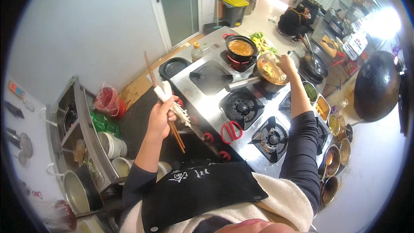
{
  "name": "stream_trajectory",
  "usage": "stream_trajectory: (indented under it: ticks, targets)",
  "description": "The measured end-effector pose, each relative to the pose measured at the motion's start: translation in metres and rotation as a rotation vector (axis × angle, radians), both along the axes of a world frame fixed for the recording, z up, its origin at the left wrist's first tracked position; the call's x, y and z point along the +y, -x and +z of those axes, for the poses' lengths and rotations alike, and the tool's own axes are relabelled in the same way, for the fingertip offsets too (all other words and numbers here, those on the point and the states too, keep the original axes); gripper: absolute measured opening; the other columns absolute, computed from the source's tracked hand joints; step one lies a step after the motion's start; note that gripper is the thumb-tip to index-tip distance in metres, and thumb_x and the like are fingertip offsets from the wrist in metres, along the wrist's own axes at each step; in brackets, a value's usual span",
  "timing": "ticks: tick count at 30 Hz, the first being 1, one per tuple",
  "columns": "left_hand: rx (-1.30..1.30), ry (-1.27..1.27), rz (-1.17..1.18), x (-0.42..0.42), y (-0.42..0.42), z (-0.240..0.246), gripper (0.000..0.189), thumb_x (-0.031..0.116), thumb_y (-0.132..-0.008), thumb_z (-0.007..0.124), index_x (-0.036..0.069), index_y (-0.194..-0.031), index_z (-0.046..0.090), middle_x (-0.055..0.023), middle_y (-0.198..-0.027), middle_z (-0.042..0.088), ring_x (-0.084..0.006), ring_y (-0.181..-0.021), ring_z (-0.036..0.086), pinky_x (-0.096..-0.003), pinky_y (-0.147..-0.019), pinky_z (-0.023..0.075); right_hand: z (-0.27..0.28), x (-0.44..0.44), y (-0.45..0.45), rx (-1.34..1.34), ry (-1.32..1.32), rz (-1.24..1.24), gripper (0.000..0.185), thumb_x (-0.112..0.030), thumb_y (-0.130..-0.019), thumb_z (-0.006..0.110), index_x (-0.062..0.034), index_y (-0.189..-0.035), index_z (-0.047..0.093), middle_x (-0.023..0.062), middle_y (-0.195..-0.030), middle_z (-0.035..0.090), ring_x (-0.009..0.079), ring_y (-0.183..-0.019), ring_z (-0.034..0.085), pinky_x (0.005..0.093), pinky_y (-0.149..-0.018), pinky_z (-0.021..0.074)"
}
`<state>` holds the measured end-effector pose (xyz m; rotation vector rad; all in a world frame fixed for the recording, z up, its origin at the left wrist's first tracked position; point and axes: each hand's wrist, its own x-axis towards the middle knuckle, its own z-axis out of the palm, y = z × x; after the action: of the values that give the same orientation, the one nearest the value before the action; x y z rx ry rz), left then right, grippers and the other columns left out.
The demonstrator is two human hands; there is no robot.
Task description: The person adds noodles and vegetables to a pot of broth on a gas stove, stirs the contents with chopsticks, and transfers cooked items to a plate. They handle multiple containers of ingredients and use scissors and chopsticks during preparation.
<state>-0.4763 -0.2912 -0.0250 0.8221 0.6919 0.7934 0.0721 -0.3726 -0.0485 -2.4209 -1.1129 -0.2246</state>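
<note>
My left hand (160, 116) is raised in front of the stove's edge. It grips a bunch of enoki mushrooms (183, 112) together with a pair of long wooden chopsticks (176, 136). My right hand (288, 63) reaches over a long-handled metal saucepan (278, 88). From its fingers hangs a pale, limp sheet (275, 63), whose kind I cannot make out. Orange-brown food (266, 70) fills the pan beneath it. Beside the pan, a black pot (256, 52) of orange-brown broth stands over a glowing red burner.
Red-handled scissors (232, 132) lie on the stove top (203, 103) near bare gas burners (243, 106). Leafy vegetables (262, 42) lie behind the pots. Bowls of ingredients (333, 160) line the right side. A dark wok (376, 85) hangs there. Farther back, a person (292, 21) crouches.
</note>
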Motion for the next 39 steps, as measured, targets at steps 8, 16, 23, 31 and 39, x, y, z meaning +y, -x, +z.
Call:
stream_trajectory:
  ticks: [8,16,23,31,39]
  targets:
    - [-0.012,-0.017,0.221,-0.021,0.103,-0.036,0.032,0.025,-0.096,0.063,0.000,-0.115,0.062,0.0030,-0.083,0.053,-0.0035,-0.064,0.045,-0.0204,-0.052,0.0346,-0.017,0.074,0.310,0.612,-0.038,0.874,0.052,-0.025,-0.088,0.069,-0.0063,-0.134,0.055,0.0210,-0.130,0.059,0.0299,-0.118,0.058,0.0390,-0.097,0.0474]
    - [0.062,-0.090,0.635,-0.101,0.266,-0.054,0.027,0.026,-0.096,0.062,0.007,-0.115,0.059,0.0018,-0.084,0.057,-0.0030,-0.061,0.047,-0.0195,-0.048,0.0323,-0.037,0.051,0.669,1.486,0.509,1.628,0.063,-0.020,-0.091,0.069,-0.0020,-0.142,0.038,0.0089,-0.126,0.055,0.0174,-0.112,0.055,0.0317,-0.093,0.0459]
    - [0.371,-0.308,1.344,-0.265,0.412,-0.033,0.033,0.018,-0.091,0.068,-0.002,-0.115,0.060,-0.0062,-0.102,0.067,-0.0113,-0.091,0.062,-0.0288,-0.080,0.0506,-0.012,-0.021,0.879,1.141,1.040,1.982,0.018,-0.020,-0.095,0.060,-0.0048,-0.105,0.061,-0.0024,-0.080,0.059,0.0074,-0.071,0.055,0.0225,-0.063,0.0434]
    - [0.576,0.167,1.961,-0.440,0.464,-0.042,0.037,0.025,-0.092,0.068,0.005,-0.122,0.062,0.0022,-0.083,0.054,-0.0078,-0.074,0.049,-0.0251,-0.065,0.0413,0.022,-0.140,1.083,1.095,1.416,2.270,0.017,-0.021,-0.098,0.057,-0.0067,-0.108,0.058,-0.0003,-0.077,0.056,0.0085,-0.063,0.050,0.0218,-0.056,0.0398]
    - [0.209,0.293,2.116,-0.472,0.457,-0.075,0.030,0.027,-0.095,0.064,0.004,-0.115,0.062,0.0028,-0.083,0.055,-0.0067,-0.068,0.047,-0.0222,-0.057,0.0369,0.098,-0.238,1.288,0.675,0.529,2.513,0.056,-0.031,-0.094,0.063,0.0020,-0.137,0.050,0.0122,-0.093,0.069,0.0159,-0.086,0.065,0.0287,-0.077,0.0502]
